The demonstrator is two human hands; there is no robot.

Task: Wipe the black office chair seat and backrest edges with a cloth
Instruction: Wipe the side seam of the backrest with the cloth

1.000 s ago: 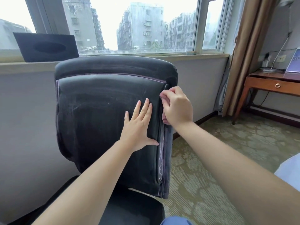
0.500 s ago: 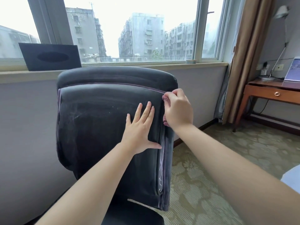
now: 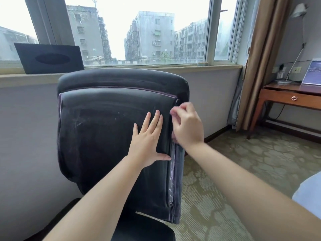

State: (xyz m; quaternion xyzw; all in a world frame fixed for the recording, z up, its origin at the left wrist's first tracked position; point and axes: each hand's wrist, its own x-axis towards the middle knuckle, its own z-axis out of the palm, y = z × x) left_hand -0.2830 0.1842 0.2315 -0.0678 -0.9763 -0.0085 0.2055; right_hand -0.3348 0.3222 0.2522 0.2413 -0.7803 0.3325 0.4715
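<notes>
The black office chair's backrest (image 3: 104, 140) fills the middle of the view, with its seat (image 3: 144, 230) at the bottom edge. My left hand (image 3: 147, 140) lies flat with straight fingers on the backrest front, near its right side. My right hand (image 3: 187, 126) grips a small pink cloth (image 3: 174, 114) and holds it against the seam on the backrest's upper right edge. Most of the cloth is hidden under my fingers.
A dark tissue box (image 3: 50, 58) stands on the window sill (image 3: 191, 67) behind the chair. A wooden desk (image 3: 288, 98) with a lamp and a framed picture is at the right, beside a brown curtain (image 3: 260, 58). Patterned carpet (image 3: 251, 162) lies to the right.
My right hand with the cloth has shifted a little along the backrest's right seam. My left hand stays flat on the backrest. The view has tilted up slightly.
</notes>
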